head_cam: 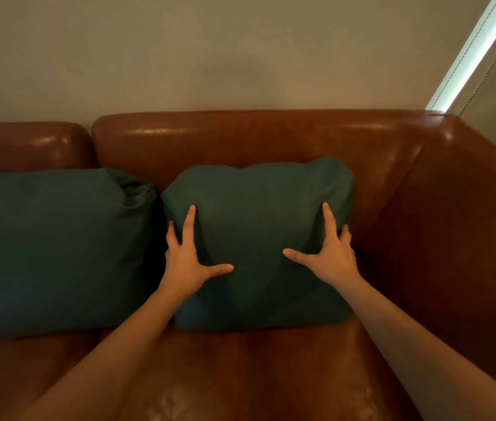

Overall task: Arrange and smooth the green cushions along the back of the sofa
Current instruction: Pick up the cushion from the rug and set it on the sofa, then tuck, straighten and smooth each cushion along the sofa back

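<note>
Cushions stand upright against the sofa (271,138) back: left cushion (55,247) settled, right cushion (258,238) near the armrest. Left hand (187,262) and right hand (330,256) press it with fingers spread, gripping nothing, apparently to flatten and seat it.

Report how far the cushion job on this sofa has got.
Done: the left cushion stands upright against the sofa back. In hand: the left hand and right hand lie spread flat on the right cushion, with no closed grip. Left: its top edge is uneven and its front dimpled, so smoothing remains.
</note>
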A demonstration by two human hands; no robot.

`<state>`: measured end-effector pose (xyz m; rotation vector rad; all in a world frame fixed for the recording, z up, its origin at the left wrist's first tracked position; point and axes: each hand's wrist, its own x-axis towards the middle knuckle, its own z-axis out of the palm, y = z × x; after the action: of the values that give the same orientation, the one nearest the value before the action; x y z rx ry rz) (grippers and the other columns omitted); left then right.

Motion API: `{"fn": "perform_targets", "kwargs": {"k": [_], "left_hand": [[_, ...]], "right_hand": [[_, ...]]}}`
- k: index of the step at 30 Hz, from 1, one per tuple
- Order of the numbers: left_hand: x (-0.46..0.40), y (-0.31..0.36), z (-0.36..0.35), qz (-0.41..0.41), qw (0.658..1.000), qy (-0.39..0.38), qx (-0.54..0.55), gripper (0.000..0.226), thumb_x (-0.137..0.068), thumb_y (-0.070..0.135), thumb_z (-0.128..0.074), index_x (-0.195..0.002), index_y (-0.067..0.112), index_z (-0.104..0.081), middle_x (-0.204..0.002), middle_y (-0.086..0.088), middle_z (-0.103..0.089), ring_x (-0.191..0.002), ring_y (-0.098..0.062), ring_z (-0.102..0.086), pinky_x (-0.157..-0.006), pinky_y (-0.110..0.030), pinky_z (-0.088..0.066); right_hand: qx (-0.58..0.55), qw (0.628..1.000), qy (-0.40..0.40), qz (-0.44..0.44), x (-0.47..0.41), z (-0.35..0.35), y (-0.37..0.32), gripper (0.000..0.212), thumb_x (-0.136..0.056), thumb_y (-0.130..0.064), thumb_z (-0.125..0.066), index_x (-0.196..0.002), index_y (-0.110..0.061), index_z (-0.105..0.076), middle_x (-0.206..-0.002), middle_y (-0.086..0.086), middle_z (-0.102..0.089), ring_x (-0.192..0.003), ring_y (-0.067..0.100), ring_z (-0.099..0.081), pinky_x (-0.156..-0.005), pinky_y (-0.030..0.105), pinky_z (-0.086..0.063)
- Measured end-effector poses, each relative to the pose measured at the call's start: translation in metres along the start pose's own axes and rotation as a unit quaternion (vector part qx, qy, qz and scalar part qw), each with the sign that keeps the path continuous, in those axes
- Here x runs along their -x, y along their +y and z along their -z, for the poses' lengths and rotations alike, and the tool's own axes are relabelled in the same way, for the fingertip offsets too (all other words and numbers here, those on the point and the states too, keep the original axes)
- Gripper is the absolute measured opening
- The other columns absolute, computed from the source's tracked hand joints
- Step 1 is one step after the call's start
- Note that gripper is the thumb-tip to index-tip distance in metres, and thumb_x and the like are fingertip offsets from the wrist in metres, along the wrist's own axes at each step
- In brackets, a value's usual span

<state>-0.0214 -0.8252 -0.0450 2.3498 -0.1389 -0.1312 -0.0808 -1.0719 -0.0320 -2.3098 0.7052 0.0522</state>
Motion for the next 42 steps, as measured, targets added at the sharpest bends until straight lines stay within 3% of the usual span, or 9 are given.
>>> {"fn": "perform_targets", "kwargs": {"k": [6,12,18,21,24,29,33,37,42], "left_hand": [[-0.006,0.019,0.019,0.0,1.0,-0.001,-0.002,0.127,-0.05,0.059,-0.08,-0.145,0.049,0.004,-0.156,-0.007,0.018,-0.145,-0.032,0.008,-0.116,-0.054,-0.013],[-0.028,0.038,0.042,0.004,0.998,0.059,0.009,0.081,-0.085,0.055,-0.053,-0.15,0.026,-0.014,-0.158,-0.009,-0.001,-0.144,-0.034,-0.009,-0.115,-0.047,-0.016],[-0.064,0.051,0.062,0.004,0.998,0.038,-0.045,0.066,-0.095,0.049,-0.039,-0.149,0.018,-0.019,-0.157,-0.011,-0.011,-0.144,-0.031,-0.011,-0.114,-0.046,-0.019],[-0.081,0.054,0.06,-0.002,0.998,0.038,-0.057,0.05,-0.101,0.035,-0.029,-0.146,0.012,-0.028,-0.152,-0.017,-0.025,-0.138,-0.034,-0.027,-0.11,-0.046,-0.027],[-0.093,0.053,0.056,0.013,0.995,0.05,-0.084,0.043,-0.103,0.022,-0.025,-0.142,0.007,-0.033,-0.142,-0.02,-0.039,-0.126,-0.036,-0.041,-0.102,-0.045,-0.034],[-0.107,0.041,0.056,0.046,0.99,0.057,-0.118,0.047,-0.093,-0.001,-0.033,-0.14,0.007,-0.035,-0.124,-0.024,-0.055,-0.109,-0.04,-0.053,-0.091,-0.046,-0.043],[-0.122,0.034,0.057,0.063,0.988,0.064,-0.125,0.044,-0.093,0.0,-0.033,-0.134,0.01,-0.043,-0.123,-0.023,-0.056,-0.11,-0.04,-0.054,-0.09,-0.047,-0.047],[-0.13,0.035,0.052,0.065,0.988,0.071,-0.123,0.043,-0.094,-0.001,-0.032,-0.134,0.01,-0.045,-0.128,-0.021,-0.055,-0.113,-0.039,-0.052,-0.09,-0.046,-0.046],[-0.137,0.028,0.048,0.063,0.986,0.079,-0.135,0.038,-0.094,0.002,-0.036,-0.128,0.011,-0.052,-0.121,-0.024,-0.059,-0.105,-0.043,-0.055,-0.085,-0.048,-0.048]], "right_hand": [[0.022,1.0,0.008,0.016,-0.007,0.026,-0.017,0.115,-0.063,-0.072,-0.066,-0.144,-0.049,0.011,-0.158,0.006,0.017,-0.143,0.042,-0.008,-0.108,0.062,-0.023],[0.012,0.999,0.047,-0.001,-0.028,0.063,-0.027,0.081,-0.086,-0.062,-0.048,-0.15,-0.029,-0.011,-0.158,0.007,-0.011,-0.14,0.036,-0.022,-0.109,0.057,-0.028],[0.037,0.998,0.049,-0.021,-0.053,0.088,-0.039,0.06,-0.095,-0.049,-0.041,-0.145,-0.018,-0.03,-0.148,0.01,-0.031,-0.131,0.036,-0.036,-0.105,0.051,-0.037],[0.057,0.997,0.058,-0.005,-0.066,0.093,-0.047,0.048,-0.1,-0.037,-0.037,-0.142,-0.015,-0.037,-0.144,0.012,-0.036,-0.123,0.036,-0.044,-0.099,0.047,-0.044],[0.061,0.996,0.058,-0.002,-0.086,0.098,-0.047,0.038,-0.099,-0.016,-0.035,-0.135,-0.011,-0.047,-0.133,0.016,-0.049,-0.102,0.034,-0.055,-0.075,0.039,-0.049],[0.048,0.996,0.061,-0.044,-0.115,0.101,-0.045,0.037,-0.094,0.003,-0.036,-0.123,-0.009,-0.057,-0.128,0.014,-0.054,-0.107,0.031,-0.056,-0.077,0.035,-0.049],[0.074,0.996,0.002,-0.041,-0.137,0.099,-0.043,0.041,-0.097,0.002,-0.033,-0.131,-0.009,-0.054,-0.135,0.015,-0.051,-0.116,0.034,-0.052,-0.094,0.04,-0.047],[0.112,0.991,-0.072,-0.03,-0.147,0.099,-0.052,0.04,-0.097,0.002,-0.031,-0.131,-0.006,-0.052,-0.132,0.017,-0.051,-0.117,0.035,-0.05,-0.088,0.037,-0.044],[0.112,0.988,-0.097,-0.031,-0.155,0.096,-0.047,0.041,-0.096,0.001,-0.037,-0.133,-0.008,-0.052,-0.133,0.013,-0.052,-0.119,0.033,-0.051,-0.09,0.032,-0.044]]}}
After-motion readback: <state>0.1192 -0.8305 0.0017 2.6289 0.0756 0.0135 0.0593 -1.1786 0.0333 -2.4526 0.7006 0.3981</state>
